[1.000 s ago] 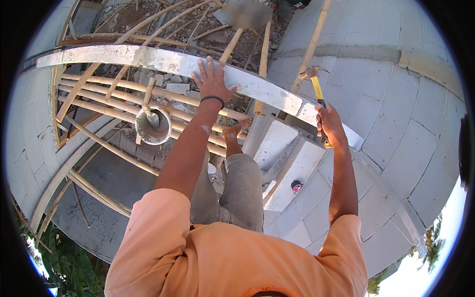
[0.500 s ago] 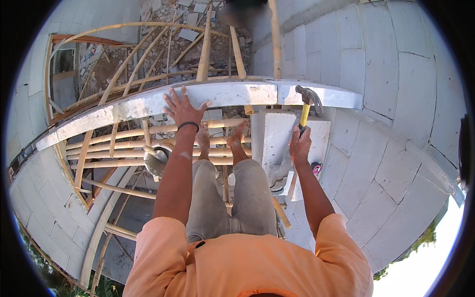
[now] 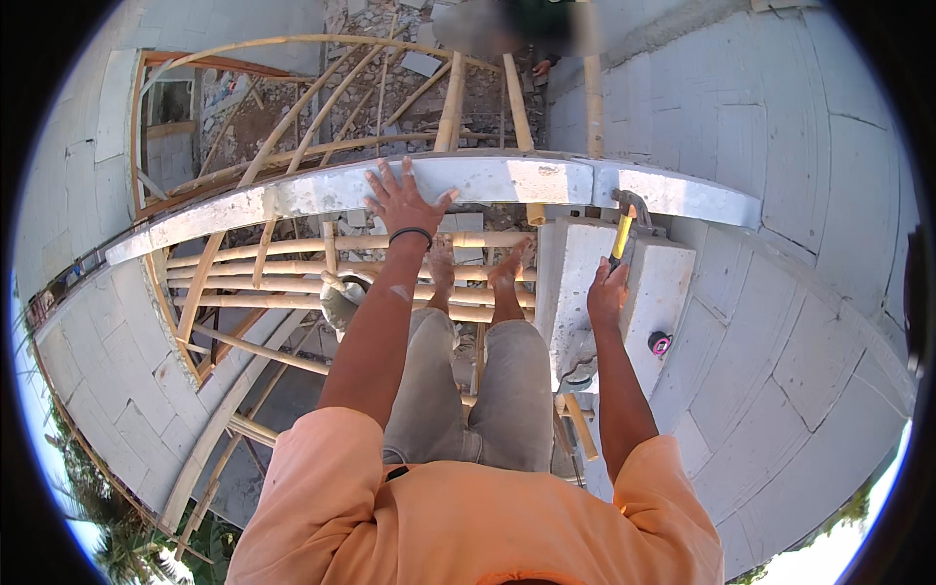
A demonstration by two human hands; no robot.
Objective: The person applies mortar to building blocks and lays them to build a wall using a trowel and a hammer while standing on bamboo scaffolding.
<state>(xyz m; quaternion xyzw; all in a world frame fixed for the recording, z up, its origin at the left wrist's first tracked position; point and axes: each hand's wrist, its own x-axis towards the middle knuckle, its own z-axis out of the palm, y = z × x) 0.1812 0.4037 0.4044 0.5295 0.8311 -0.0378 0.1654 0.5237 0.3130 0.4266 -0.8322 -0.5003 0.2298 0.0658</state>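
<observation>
My left hand (image 3: pixel 411 203) lies spread with its palm down on a long white row of blocks (image 3: pixel 517 181) that crosses in front of me. The fingers reach over its top, and a dark band circles the wrist. In my right hand (image 3: pixel 606 291) is a hammer (image 3: pixel 623 234) with a yellow and black handle, gripped near its lower end. Its metal head is at the near edge of the row, just right of a joint between two blocks; whether it touches cannot be made out. Below the hammer stand loose white blocks (image 3: pixel 663 278).
My bare feet (image 3: pixel 506 270) rest on bamboo poles (image 3: pixel 380 242) with gaps between them. A pink and black tape measure (image 3: pixel 660 342) lies on a block. A bucket (image 3: pixel 341 300) stands left of my legs. Beyond the row, another person (image 3: pixel 546 39) shows near upright poles, above rubble.
The whole view has shifted, so the scene sits farther right. The hammer has turned and its head has moved closer to the block joint. More of the other person shows.
</observation>
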